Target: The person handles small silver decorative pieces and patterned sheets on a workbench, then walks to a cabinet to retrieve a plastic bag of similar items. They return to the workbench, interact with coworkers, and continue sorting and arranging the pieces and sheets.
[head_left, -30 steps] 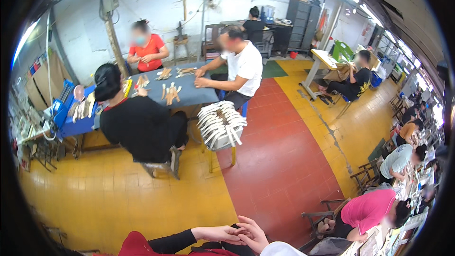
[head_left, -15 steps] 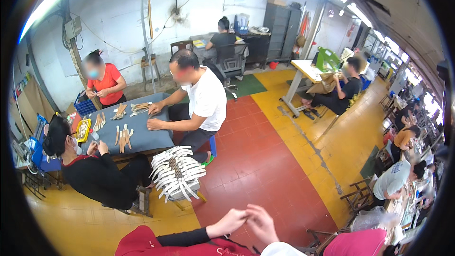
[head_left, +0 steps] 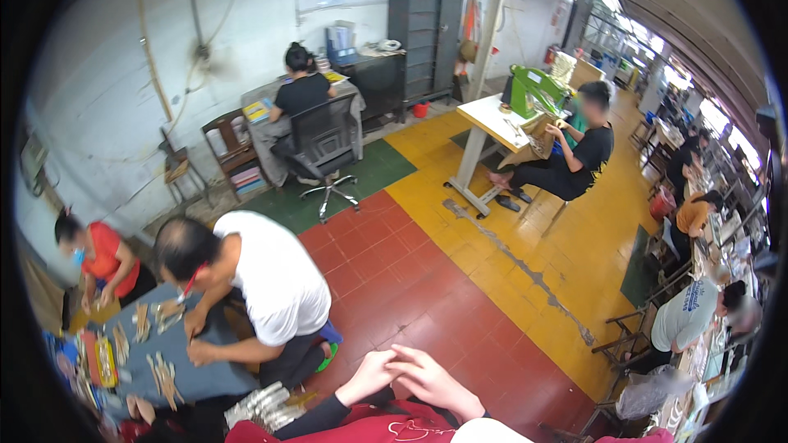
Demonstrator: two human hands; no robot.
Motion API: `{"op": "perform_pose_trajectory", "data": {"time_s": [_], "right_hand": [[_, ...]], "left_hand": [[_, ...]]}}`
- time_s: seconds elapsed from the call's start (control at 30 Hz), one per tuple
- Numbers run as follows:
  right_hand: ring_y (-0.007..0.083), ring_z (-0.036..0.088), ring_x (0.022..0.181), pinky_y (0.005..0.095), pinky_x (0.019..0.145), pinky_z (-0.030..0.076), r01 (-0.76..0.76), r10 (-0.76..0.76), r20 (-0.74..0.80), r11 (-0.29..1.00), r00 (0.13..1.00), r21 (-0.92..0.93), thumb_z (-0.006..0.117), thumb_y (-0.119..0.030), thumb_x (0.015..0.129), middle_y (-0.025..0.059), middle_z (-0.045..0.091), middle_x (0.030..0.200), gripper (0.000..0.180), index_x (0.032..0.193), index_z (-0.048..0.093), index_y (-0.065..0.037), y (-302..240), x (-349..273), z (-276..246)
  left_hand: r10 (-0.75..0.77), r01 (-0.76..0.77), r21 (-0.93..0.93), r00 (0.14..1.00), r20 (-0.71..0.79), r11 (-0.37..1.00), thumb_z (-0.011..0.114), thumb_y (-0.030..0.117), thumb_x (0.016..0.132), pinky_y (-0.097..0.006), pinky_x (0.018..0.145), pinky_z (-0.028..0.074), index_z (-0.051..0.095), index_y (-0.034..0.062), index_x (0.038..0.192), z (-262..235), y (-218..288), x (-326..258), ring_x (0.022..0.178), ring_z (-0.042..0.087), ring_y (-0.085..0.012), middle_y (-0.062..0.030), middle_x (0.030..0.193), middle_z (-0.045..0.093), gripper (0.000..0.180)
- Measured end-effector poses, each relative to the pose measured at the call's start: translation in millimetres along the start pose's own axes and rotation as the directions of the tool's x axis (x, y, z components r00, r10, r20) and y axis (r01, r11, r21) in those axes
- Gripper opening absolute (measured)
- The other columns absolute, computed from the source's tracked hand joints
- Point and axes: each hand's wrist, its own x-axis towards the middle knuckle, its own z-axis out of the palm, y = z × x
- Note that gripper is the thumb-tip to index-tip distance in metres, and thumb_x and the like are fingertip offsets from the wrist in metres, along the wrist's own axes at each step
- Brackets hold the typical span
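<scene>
My left hand (head_left: 367, 375) and my right hand (head_left: 437, 381) meet in front of my body at the lower middle. Their fingers are stretched toward each other and touch or overlap at the tips; whether they interlace I cannot tell. No object shows in either hand. A dark sleeve covers my left forearm, and a white one (head_left: 478, 431) shows at the right wrist. Below the hands lies the red cloth of my garment (head_left: 410, 427). Closest on the left is a bundle of pale strips (head_left: 264, 407), partly cut off by my sleeve.
At the left, a person in white (head_left: 275, 279) leans over a grey-blue table (head_left: 215, 371) with brown and pale strips (head_left: 167, 379). Behind are an office chair (head_left: 324, 143) and a white worktable (head_left: 492, 115) with a green machine (head_left: 533, 92). People work along benches at the right.
The view has swung to the right and the left table has slid toward the lower left. My hands have come closer together, their fingers overlapping more. The person in white leans lower over the table.
</scene>
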Motion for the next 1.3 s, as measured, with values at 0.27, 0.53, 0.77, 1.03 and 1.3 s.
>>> {"op": "perform_pose_trajectory", "data": {"time_s": [0.27,0.53,0.77,1.03,1.3], "right_hand": [[0.0270,0.058,0.115,0.0344,0.088,0.054,-0.360,0.461,-0.385,0.881,0.799,0.308,0.065,-0.002,0.083,0.0160,0.049,0.137,0.032,0.115,0.065,-0.004,145.8,130.0,-157.9],[0.0281,0.061,0.110,0.0345,0.086,0.052,-0.139,0.137,0.022,0.981,0.990,0.135,0.061,-0.008,0.090,0.0138,0.047,0.139,0.030,0.120,0.061,-0.005,330.0,354.1,-275.6],[0.0328,0.056,0.117,0.0375,0.093,0.050,0.054,-0.113,0.361,0.984,0.926,0.170,0.061,-0.007,0.089,0.0128,0.047,0.141,0.035,0.124,0.058,-0.008,482.8,587.7,-318.2],[0.0287,0.061,0.112,0.0335,0.088,0.053,-0.206,0.228,-0.151,0.967,0.962,0.150,0.063,0.000,0.086,0.0166,0.054,0.132,0.030,0.116,0.062,-0.002,607.2,731.4,-438.3],[0.0119,0.063,0.094,0.0234,0.073,0.052,-0.361,0.604,-0.244,0.701,0.759,0.615,0.065,-0.001,0.087,0.0100,0.069,0.104,0.030,0.116,0.062,0.005,801.6,831.3,-548.1]], "left_hand": [[0.324,-0.210,-0.258,0.758,0.566,0.943,0.046,0.014,0.098,-0.042,0.091,0.048,0.056,0.0011,0.124,-41.4,33.8,312.5,0.104,0.061,-0.0394,-0.0244,0.112,0.063,0.030],[0.264,-0.266,-0.025,0.963,-0.058,0.964,0.062,0.006,0.087,-0.039,0.061,0.055,0.068,0.0021,0.102,-124.3,-3.6,518.4,0.068,0.069,-0.0327,-0.0190,0.080,0.068,0.017],[0.111,-0.097,0.054,0.891,-0.439,0.994,0.067,0.006,0.081,-0.037,0.057,0.053,0.071,0.0014,0.089,-242.1,-66.5,693.3,0.065,0.069,-0.0302,-0.0170,0.076,0.068,0.010],[0.483,-0.483,-0.002,0.875,0.021,0.876,0.065,0.010,0.081,-0.035,0.063,0.054,0.072,0.0058,0.096,-375.1,-38.7,1012.6,0.072,0.068,-0.0280,-0.0118,0.086,0.069,0.017],[0.563,-0.549,-0.142,0.761,0.322,0.824,0.065,0.013,0.085,-0.037,0.067,0.053,0.068,0.0030,0.097,-398.8,-9.7,1281.3,0.077,0.068,-0.0300,-0.0145,0.090,0.068,0.015]]}}
